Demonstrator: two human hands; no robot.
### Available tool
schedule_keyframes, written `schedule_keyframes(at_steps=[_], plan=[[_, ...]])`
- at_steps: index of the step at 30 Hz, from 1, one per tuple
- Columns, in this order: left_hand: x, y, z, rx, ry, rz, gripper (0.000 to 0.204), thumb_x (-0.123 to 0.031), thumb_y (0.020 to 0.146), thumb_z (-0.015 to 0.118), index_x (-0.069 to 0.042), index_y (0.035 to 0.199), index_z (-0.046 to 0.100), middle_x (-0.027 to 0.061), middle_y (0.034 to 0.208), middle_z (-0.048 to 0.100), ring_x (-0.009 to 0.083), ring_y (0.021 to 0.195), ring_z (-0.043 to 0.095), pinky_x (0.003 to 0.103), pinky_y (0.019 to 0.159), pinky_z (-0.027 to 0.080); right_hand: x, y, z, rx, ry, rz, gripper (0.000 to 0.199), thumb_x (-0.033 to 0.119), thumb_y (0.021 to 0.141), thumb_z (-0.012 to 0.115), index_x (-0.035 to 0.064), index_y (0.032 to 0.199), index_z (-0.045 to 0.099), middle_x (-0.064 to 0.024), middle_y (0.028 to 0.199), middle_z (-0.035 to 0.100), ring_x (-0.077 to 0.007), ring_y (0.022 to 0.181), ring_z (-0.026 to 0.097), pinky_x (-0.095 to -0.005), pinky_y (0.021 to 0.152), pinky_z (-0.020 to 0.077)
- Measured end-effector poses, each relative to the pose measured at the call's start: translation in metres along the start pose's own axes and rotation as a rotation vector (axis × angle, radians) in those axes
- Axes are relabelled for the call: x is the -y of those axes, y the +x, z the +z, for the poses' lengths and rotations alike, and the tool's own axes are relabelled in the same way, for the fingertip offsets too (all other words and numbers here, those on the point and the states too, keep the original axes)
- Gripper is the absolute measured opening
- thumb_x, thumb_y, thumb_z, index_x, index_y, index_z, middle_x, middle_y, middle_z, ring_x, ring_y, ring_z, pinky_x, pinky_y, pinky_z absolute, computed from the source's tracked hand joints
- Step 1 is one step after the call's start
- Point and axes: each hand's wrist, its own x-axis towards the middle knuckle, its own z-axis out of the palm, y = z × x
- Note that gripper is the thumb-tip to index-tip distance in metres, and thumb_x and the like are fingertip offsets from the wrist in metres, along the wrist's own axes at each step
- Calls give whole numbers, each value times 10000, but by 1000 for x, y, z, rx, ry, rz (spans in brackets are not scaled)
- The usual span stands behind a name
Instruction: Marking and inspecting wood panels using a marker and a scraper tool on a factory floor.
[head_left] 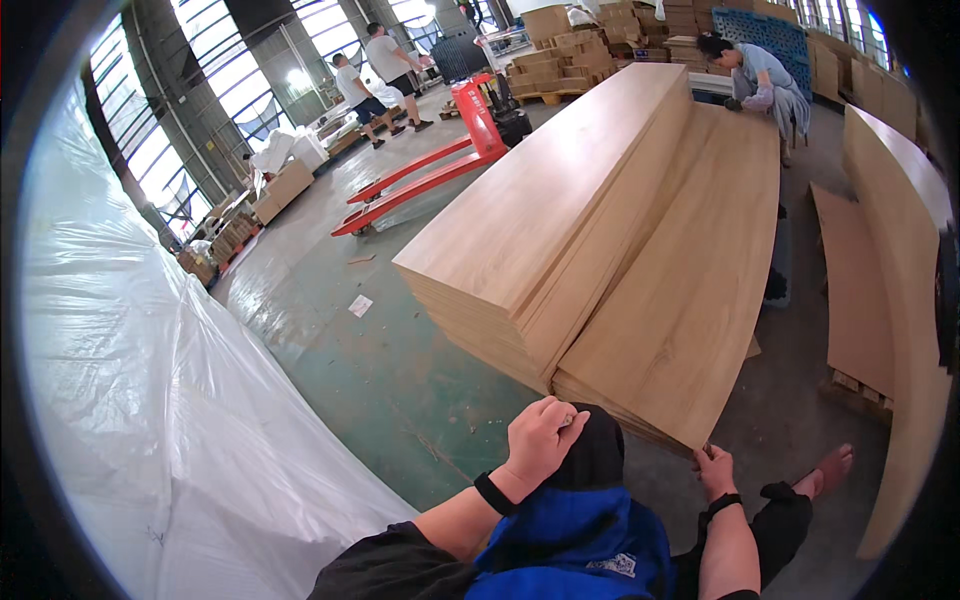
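Observation:
A tall stack of long wood-grain boards (560, 200) lies on the floor in front of me. One board (690, 280) leans tilted off its right side. My right hand (714, 470) grips the near lower corner of that tilted board. Closed into a fist, my left hand (540, 438) rests on my raised knee just below the stack's near end; it seems to pinch something small and pale. Both wrists wear black bands. At the far end of the boards a person in grey (765, 85) bends over them.
White plastic sheeting (140, 400) covers a bulk at my left. A red pallet jack (440, 160) stands on the green floor (360, 350) beyond. More boards (900, 300) lean at the right. Cardboard boxes (570, 55) and two people (375, 80) are at the back.

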Motion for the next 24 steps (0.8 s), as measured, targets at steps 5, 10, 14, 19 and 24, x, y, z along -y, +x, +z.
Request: schedule_keyframes(at_steps=[5, 10, 14, 19, 24], plan=[[0, -1, 1, -15, -2, 3, 198, -149, 834, 768, -75, 753, 603, 93, 677, 550, 297, 618, 578, 378, 551, 466, 5, 0, 0, 6, 14, 28, 150, 181, 930, 668, 31, 937, 680, 9, 732, 628, -94, 584, 570, -249, 488, 418], [-1, 0, 0, -31, -11, 9, 207, -142, 813, 776, -95, 740, 588, 49, 650, 528, 262, 619, 566, 362, 548, 458, 10, -3, 1, -21, -10, 64, 167, 200, 932, 669, 36, 905, 670, 8, 732, 626, -92, 599, 571, -250, 492, 424], [-1, 0, 0, -31, 11, 2, 207, -145, 813, 777, -97, 740, 590, 50, 650, 535, 263, 622, 570, 362, 547, 462, 16, -6, 1, -13, -5, 39, 171, 201, 933, 662, 33, 902, 671, 6, 737, 625, -92, 600, 571, -248, 493, 423], [-1, 1, 0, -24, 5, 2, 209, -146, 814, 777, -98, 739, 588, 50, 653, 539, 264, 624, 572, 362, 546, 462, 21, -8, 2, 5, -55, 36, 157, 181, 935, 649, 27, 916, 673, -1, 741, 626, -97, 604, 571, -252, 512, 429], [0, 0, 1, -34, -5, 5, 216, -149, 815, 775, -100, 736, 581, 51, 654, 533, 266, 619, 567, 362, 544, 457, 26, -11, 4, -4, 31, 59, 195, 151, 911, 680, -22, 990, 723, -22, 762, 683, -114, 635, 595, -306, 587, 472]])
